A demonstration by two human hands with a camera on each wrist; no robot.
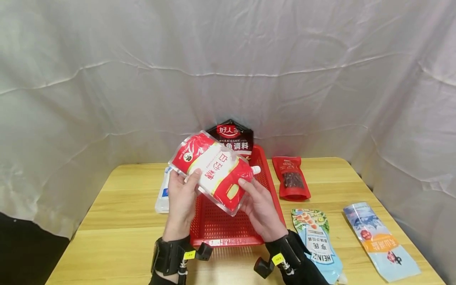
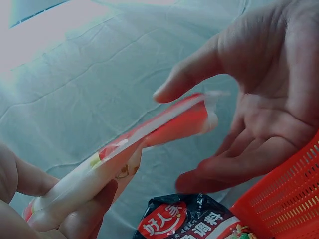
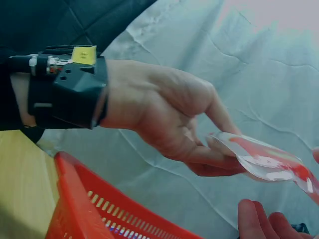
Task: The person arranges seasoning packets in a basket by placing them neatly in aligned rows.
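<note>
Left hand (image 1: 181, 198) clamped on sugar pouch (image 1: 213, 172), right hand (image 1: 261, 209) fingers apart (barely touching); pouch could slip into red basket (image 1: 228, 229), frame centre.

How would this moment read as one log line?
left hand: grips sugar pouch | right hand: touches pouch | pouch: above red basket
</note>
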